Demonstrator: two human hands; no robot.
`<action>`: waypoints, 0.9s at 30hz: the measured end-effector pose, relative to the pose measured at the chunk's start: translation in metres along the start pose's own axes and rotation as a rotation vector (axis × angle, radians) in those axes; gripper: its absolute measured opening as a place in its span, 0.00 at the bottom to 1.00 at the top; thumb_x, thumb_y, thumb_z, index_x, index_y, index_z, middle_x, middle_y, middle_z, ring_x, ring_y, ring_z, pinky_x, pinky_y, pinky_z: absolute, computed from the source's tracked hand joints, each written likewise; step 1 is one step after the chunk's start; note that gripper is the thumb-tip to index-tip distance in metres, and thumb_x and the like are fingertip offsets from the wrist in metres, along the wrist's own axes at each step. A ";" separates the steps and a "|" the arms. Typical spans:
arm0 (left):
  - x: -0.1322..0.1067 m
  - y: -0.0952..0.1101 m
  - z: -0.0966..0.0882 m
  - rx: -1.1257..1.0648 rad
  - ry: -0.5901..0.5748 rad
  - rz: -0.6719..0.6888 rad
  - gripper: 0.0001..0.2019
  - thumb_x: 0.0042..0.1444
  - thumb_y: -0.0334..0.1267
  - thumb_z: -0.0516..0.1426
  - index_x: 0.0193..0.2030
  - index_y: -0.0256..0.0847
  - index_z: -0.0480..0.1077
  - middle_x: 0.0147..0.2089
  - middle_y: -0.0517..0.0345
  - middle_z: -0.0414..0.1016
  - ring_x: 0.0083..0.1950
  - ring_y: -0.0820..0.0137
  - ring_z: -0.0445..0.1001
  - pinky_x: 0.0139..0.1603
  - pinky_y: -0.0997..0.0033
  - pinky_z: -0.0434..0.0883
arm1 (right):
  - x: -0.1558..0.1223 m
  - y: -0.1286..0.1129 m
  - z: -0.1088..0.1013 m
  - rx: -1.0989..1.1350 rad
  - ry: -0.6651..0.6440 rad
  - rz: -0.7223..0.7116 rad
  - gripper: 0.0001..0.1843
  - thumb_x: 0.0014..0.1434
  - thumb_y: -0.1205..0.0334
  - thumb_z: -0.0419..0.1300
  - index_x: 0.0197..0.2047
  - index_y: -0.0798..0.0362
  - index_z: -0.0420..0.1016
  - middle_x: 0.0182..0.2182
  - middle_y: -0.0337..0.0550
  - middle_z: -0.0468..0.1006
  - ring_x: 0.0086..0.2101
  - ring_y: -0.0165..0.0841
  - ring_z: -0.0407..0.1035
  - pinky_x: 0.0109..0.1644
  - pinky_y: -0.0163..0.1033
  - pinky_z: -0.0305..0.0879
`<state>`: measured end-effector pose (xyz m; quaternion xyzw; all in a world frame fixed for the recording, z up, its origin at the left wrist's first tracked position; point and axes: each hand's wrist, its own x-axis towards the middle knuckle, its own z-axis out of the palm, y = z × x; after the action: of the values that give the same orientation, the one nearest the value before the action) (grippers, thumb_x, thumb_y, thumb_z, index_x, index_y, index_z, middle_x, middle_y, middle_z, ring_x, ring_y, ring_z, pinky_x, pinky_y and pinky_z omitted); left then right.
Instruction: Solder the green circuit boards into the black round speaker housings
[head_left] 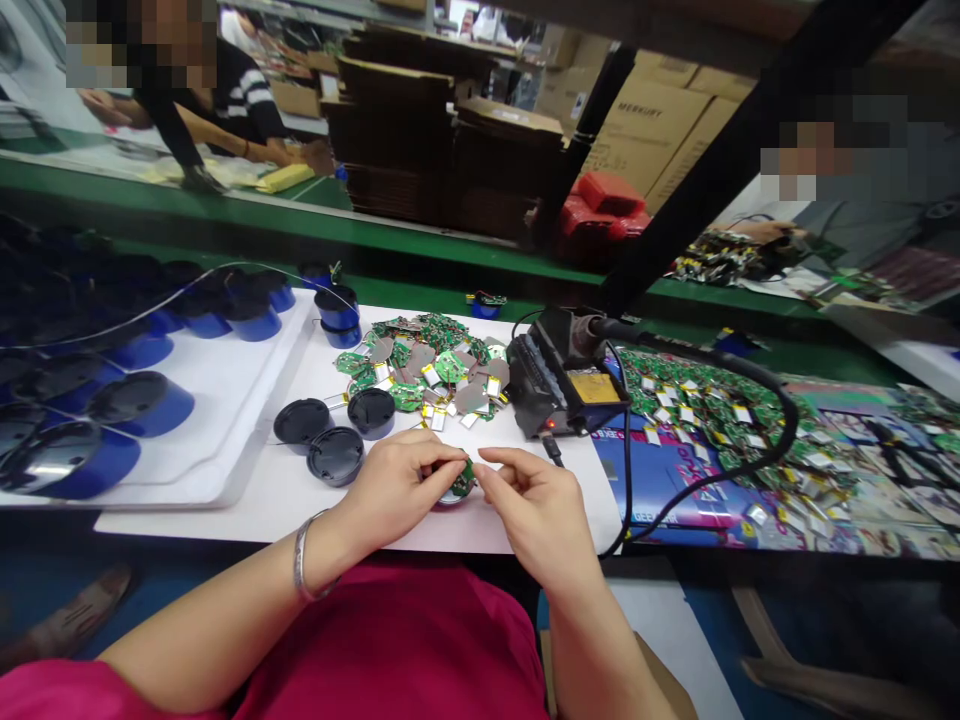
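Note:
My left hand [405, 490] is closed, its thumb and fingers pinching a small green circuit board [466, 480] above the white work surface. Under the board, a round piece with a pale rim [451, 499] shows in part; the fingers hide the rest. My right hand [541, 505] is at the board's right edge, thumb and forefinger drawn together in a pinch. Whatever lies between those fingertips is too small to make out. Three black round caps [336, 455] sit left of my hands. Just beyond is a pile of green circuit boards with small silver battery packs [431, 375].
A white tray [247, 440] with blue-and-black round housings [142, 403] stands left. A soldering station [566, 375] with a black cable [787, 400] is right of the pile. More boards [720, 410] lie farther right. Co-workers sit across the green bench [420, 228].

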<state>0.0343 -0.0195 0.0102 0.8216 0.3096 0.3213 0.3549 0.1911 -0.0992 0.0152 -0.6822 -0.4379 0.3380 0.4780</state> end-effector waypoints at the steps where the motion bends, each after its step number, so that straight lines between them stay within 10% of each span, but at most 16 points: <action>1: 0.000 0.000 0.000 0.009 -0.007 0.004 0.08 0.62 0.33 0.58 0.38 0.40 0.81 0.33 0.57 0.80 0.36 0.71 0.76 0.39 0.73 0.69 | 0.000 -0.002 0.001 0.002 -0.012 -0.016 0.19 0.54 0.49 0.64 0.42 0.54 0.81 0.20 0.36 0.73 0.22 0.28 0.65 0.26 0.33 0.61; 11: -0.002 0.002 -0.003 -0.061 -0.060 -0.108 0.07 0.61 0.34 0.59 0.35 0.41 0.79 0.35 0.59 0.81 0.37 0.71 0.76 0.40 0.73 0.68 | 0.004 0.000 0.012 0.071 0.085 -0.056 0.10 0.52 0.56 0.62 0.25 0.53 0.75 0.20 0.38 0.75 0.22 0.28 0.67 0.26 0.31 0.63; 17: 0.000 -0.001 -0.003 -0.067 -0.082 -0.098 0.08 0.61 0.34 0.58 0.36 0.42 0.80 0.33 0.58 0.79 0.36 0.71 0.74 0.37 0.73 0.67 | 0.006 0.002 0.012 0.124 -0.034 -0.035 0.15 0.53 0.53 0.65 0.39 0.54 0.81 0.20 0.37 0.74 0.21 0.28 0.65 0.25 0.32 0.60; 27: 0.001 0.000 -0.003 -0.144 -0.049 -0.186 0.09 0.62 0.37 0.57 0.34 0.41 0.78 0.35 0.58 0.81 0.37 0.69 0.76 0.40 0.72 0.69 | 0.009 0.000 0.010 0.179 0.073 -0.016 0.16 0.52 0.49 0.64 0.26 0.54 0.76 0.17 0.38 0.72 0.20 0.28 0.65 0.24 0.32 0.62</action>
<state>0.0327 -0.0174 0.0124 0.7693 0.3518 0.2884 0.4487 0.1859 -0.0876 0.0113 -0.6451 -0.3938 0.3468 0.5554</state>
